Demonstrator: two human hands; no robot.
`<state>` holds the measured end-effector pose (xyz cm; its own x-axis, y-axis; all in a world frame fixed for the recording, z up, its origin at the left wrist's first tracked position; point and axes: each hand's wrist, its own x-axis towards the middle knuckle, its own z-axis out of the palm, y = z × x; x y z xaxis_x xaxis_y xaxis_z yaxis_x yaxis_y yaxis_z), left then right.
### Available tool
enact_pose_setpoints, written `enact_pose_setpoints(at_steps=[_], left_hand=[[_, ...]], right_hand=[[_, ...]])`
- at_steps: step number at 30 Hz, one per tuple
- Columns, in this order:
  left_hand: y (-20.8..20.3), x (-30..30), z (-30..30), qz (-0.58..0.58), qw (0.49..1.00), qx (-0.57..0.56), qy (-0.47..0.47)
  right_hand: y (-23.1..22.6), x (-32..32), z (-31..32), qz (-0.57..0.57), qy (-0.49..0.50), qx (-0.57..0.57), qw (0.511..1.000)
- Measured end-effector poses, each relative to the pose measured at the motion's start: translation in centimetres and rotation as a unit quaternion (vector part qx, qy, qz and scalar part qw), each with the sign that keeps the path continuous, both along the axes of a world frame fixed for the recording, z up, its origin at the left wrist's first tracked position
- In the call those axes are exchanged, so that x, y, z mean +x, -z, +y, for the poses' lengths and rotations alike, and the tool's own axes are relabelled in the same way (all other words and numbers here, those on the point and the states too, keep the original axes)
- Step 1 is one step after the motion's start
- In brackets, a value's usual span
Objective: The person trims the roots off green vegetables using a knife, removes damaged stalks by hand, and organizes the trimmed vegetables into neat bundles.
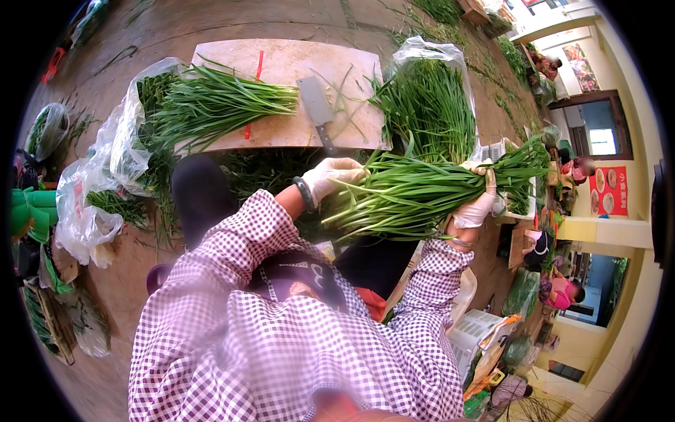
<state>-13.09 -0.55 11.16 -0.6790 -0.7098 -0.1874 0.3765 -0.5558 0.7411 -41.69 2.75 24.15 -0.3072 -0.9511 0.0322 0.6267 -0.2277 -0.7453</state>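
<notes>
A thick bunch of garlic chives (415,193) lies across in front of me, pale stem ends to the left and leaf tips to the right. My right hand (477,204), in a pale glove, is wrapped round it toward the leafy end. Gloved too, my left hand (336,179) has its fingers pinched together at the stem ends, on the upper edge of the bunch. Beyond, on a pale board (295,60), another chive bunch (228,102) rests over a red strip (260,67). Beside it lies a cleaver (316,102), its dark handle past the board's near edge.
An open plastic bag of greens (432,105) stands right of the board. More bagged greens (137,133) sit on the left. Loose leaves litter the floor (295,24). A white crate (467,337) stands at my right; several people are farther right.
</notes>
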Motion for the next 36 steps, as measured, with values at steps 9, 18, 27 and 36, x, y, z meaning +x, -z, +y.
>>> enact_pose_setpoints(at_steps=[9,18,27,36], left_hand=[[6.4,2.3,-0.1,-0.326,0.917,-0.23,-0.034],[5.3,3.2,0.0,-0.511,0.759,-0.4,0.037],[8.3,4.9,0.5,-0.628,0.625,-0.455,0.087],[1.7,2.4,1.2,-0.16,0.958,-0.236,-0.001]], right_hand=[[-1.4,-0.1,0.8,-0.01,-0.012,-0.015,1.0],[-1.1,-0.4,1.0,0.028,0.069,0.033,0.997],[-2.2,-1.3,1.7,0.022,0.107,0.053,0.993],[-1.2,-1.7,1.1,0.045,0.121,0.058,0.99]])
